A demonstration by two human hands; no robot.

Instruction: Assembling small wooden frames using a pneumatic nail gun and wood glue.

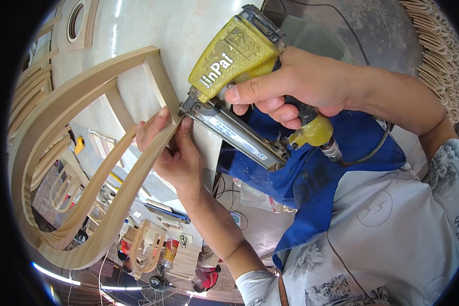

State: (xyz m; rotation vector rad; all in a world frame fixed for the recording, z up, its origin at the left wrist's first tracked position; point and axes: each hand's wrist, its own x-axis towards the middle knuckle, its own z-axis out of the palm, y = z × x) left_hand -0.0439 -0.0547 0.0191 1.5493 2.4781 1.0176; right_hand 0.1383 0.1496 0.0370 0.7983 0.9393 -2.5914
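Wooden frame (139, 181), corner (177, 118) in left grip (179, 164)

A woodworking shop, prob. for furniture, is indicated by the unfinished wood frame (86, 79) w/ an air nailer (234, 56) held at its joint. Bent wood pcs (443, 61) are piled well to the R of the frame; stacked boards (186, 261) & a fan (159, 283) are seen below it.

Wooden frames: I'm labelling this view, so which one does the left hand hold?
The large looped frame, biggest in view: the left hand grips it by the nail gun's nose, touching none of the other frames behind.
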